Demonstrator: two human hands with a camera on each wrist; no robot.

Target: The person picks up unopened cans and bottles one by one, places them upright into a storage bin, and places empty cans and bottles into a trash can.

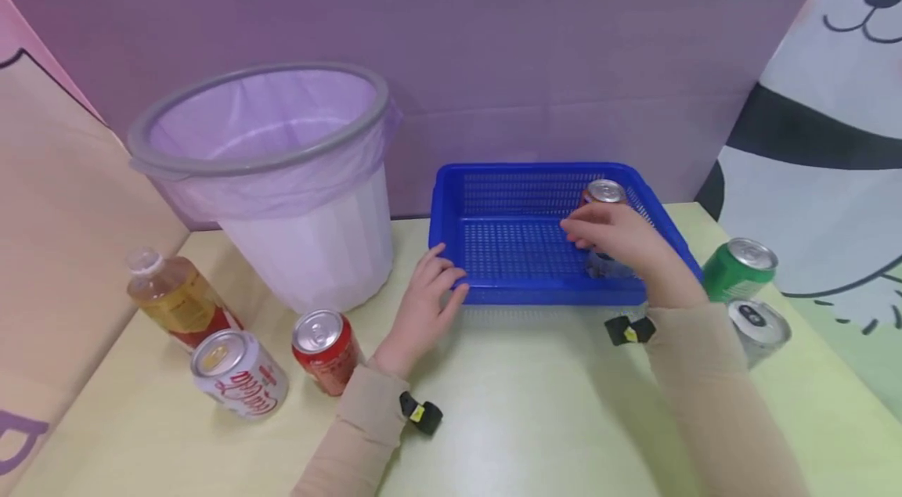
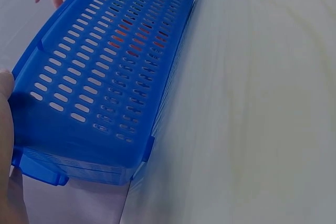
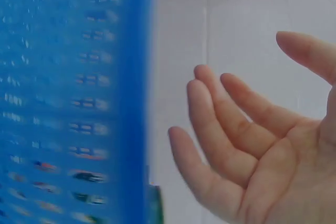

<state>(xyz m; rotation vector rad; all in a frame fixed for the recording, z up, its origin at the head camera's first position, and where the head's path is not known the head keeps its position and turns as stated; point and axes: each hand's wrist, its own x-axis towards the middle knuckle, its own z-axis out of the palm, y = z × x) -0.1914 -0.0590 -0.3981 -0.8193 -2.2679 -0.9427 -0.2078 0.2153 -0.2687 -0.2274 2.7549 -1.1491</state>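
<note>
My left hand is at the near left corner of a blue plastic basket, fingers loosely spread. In the left wrist view, part of that hand shows right at the basket's rim. Over the basket's right side is my right hand. The right wrist view shows this hand with an empty palm, fingers slightly bent and thumb apart. Behind it, a can with a silver top stands in the back right of the basket. A clear-looking item lies below the hand, mostly covered by it.
Left of the basket stands a white bin with a purple liner. Before it are a red can, a white cola can and a bottle of amber drink. A green can and a silver-topped can stand at right.
</note>
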